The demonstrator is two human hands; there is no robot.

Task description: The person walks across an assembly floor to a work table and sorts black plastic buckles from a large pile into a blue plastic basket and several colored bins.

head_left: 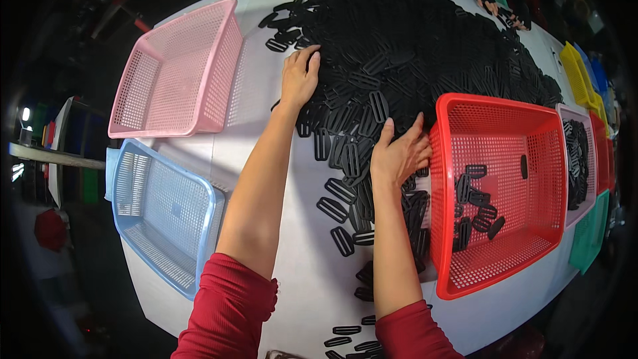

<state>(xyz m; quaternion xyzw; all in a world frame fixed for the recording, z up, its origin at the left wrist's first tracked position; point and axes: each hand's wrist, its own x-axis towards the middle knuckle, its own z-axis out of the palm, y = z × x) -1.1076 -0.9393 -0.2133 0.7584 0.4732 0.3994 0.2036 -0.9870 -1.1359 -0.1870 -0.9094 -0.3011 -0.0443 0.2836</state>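
Black buckles (425, 46) heaped across a white bench (299, 299)

Slotted and rounded at the ends, the buckles are piled thickly over the middle and far part of the bench, with looser ones strewn toward the near edge. At their left border the left hand (300, 78) is placed with its fingers bent; whether any buckle is gripped cannot be told. The right hand (401, 157) is held wide, thumb spread from the fingers, over the nearer buckles and just beside a red basket (495, 282). What lies beneath its fingers is hidden.

In the red basket a few buckles are scattered, mostly toward the left side. On the bench's left, a pink basket (222, 73) is set beyond a light blue basket (176, 209). To the right of the red basket, more buckles are contained in a pale pink basket (579, 215), with a green basket (589, 239) placed nearby. At the far right, a co-worker's hands (490, 7) are seen by the buckles.
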